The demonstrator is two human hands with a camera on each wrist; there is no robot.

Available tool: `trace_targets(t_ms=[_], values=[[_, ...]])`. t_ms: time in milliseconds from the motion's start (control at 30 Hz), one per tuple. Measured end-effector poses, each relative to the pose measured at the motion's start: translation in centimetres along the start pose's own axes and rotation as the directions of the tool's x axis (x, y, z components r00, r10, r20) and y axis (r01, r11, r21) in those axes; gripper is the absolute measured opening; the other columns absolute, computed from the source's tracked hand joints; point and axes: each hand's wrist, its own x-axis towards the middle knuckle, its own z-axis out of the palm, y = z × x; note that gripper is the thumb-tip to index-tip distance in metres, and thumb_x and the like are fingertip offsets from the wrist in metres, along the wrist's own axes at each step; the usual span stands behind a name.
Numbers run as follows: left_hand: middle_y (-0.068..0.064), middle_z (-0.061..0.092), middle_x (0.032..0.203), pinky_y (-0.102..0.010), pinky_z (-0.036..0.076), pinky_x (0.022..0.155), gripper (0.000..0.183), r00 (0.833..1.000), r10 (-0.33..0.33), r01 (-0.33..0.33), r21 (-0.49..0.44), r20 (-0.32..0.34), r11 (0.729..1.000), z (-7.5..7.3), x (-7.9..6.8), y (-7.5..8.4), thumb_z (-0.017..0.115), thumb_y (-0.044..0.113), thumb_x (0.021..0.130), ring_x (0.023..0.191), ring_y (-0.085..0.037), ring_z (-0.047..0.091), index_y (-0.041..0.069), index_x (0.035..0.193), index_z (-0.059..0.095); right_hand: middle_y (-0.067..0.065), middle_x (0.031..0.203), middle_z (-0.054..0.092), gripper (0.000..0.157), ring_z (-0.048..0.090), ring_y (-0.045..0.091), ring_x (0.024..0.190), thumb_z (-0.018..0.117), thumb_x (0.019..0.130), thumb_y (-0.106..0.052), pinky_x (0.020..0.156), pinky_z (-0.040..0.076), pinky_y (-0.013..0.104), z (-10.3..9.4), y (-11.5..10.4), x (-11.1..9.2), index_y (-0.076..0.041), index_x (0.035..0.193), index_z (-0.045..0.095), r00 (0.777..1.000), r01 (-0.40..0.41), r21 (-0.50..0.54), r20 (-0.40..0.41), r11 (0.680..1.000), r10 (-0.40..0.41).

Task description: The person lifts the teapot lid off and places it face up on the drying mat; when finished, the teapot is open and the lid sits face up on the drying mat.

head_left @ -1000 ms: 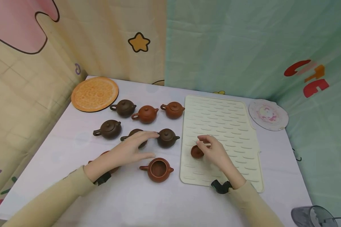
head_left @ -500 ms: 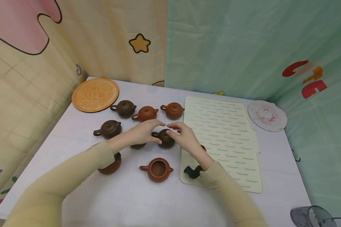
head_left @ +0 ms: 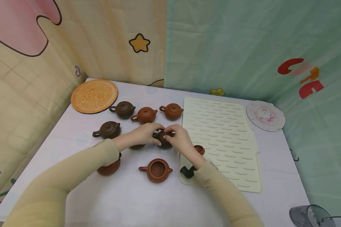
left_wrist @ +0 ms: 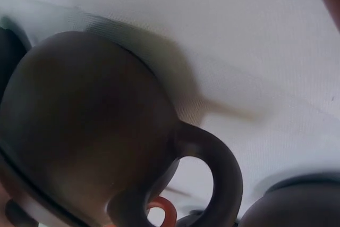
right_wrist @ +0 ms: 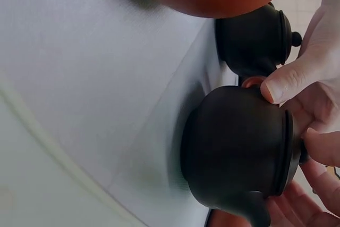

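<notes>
Both hands are at a dark brown teapot (head_left: 164, 144) standing on the white table. On its handle side, my left hand (head_left: 147, 134) grips the teapot with thumb and fingers. My right hand (head_left: 181, 138) comes from the other side and pinches the knob (right_wrist: 304, 153) of the lid, which sits on the pot. A reddish-brown teapot (head_left: 152, 173) without its lid stands nearer to me. Behind my right wrist, a small reddish-brown lid (head_left: 199, 149) lies on the cream mat (head_left: 221, 126).
More lidded teapots surround the left arm: dark ones (head_left: 123, 110) and reddish ones (head_left: 171, 111), some partly hidden by the arm. An orange round mat (head_left: 94, 96) lies back left, a pink-printed disc (head_left: 265, 116) back right. A clear cup (head_left: 312, 216) is at the front right.
My right hand has left the small lid on the mat and moved left to the dark teapot's knob. My left hand has moved right and taken hold of that teapot.
</notes>
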Motion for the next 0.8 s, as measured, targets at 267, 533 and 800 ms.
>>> trace_targets(t_ms=[267,533,800], values=[[-0.010,0.064,0.130,-0.043,0.049,0.102,0.063,1.000,0.005,-0.005,-0.018,0.020,1.000,0.1,0.5,-0.1,0.084,0.025,0.079,0.121,-0.027,0.060,0.007,0.133,0.057,0.011,0.113,0.066,0.015,0.064,0.025,0.101,0.073,0.089,-0.013,0.085,0.055,0.038,0.0,-0.5,-0.1,-0.009,0.103,0.073,1.000,-0.001,-0.051,-0.010,0.999,0.000],[-0.011,0.063,0.131,-0.043,0.048,0.104,0.065,1.000,-0.009,0.009,-0.012,0.029,1.000,0.2,0.5,0.3,0.083,0.027,0.079,0.123,-0.027,0.059,0.005,0.134,0.055,0.013,0.118,0.067,0.019,0.064,0.028,0.111,0.067,0.094,-0.016,0.089,0.055,0.039,-2.8,0.0,0.3,-0.007,0.111,0.069,0.994,-0.105,0.059,0.036,0.993,0.103],[-0.011,0.062,0.133,-0.043,0.046,0.106,0.065,0.999,-0.024,0.025,-0.012,0.032,1.000,0.2,0.2,0.3,0.082,0.027,0.081,0.126,-0.028,0.057,0.006,0.135,0.055,0.014,0.131,0.048,0.033,0.059,0.017,0.109,0.042,0.105,-0.010,0.112,0.041,0.040,-9.4,4.2,2.1,0.006,0.134,0.044,0.935,-0.354,0.678,0.247,0.644,0.254]])
